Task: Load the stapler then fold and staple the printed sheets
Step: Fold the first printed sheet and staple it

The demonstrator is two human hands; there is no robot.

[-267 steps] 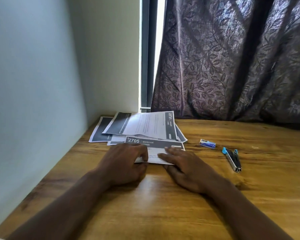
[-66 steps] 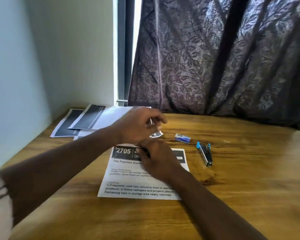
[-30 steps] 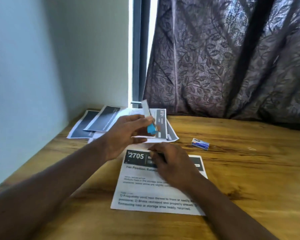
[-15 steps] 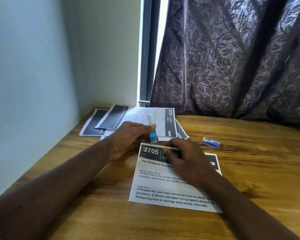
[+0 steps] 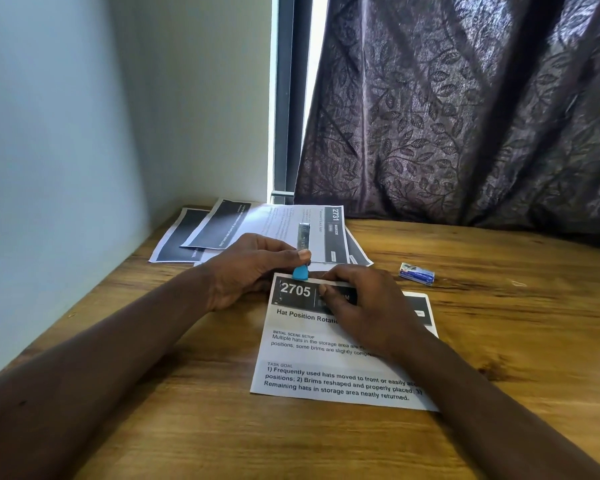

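Head view: the step looks to be bringing the stapler (image 5: 304, 235) to the far edge of the 2705 sheet (image 5: 326, 358) for a staple. To do it well, the sheet should stay pinned so its edge cannot slide. The stapler's mouth should take the edge squarely, inside the dark header band, before any squeeze. Whether the mouth has the paper yet cannot be told.

The left hand (image 5: 246, 268) lies just left of the sheet's far left corner. Its thumb and fingers pinch the stapler near its blue end. The stapler stands almost upright, blue end down at the sheet's far edge and metal end up.

The right hand (image 5: 364, 306) rests on the sheet's header with bent fingers, fingertips pressing the paper down. The forearm crosses the sheet's right side. The thumb is hidden.

The staple box (image 5: 416, 273) sits on the table (image 5: 516, 341) just right of the sheet's far right corner. More sheets (image 5: 222, 226) lie beyond it.
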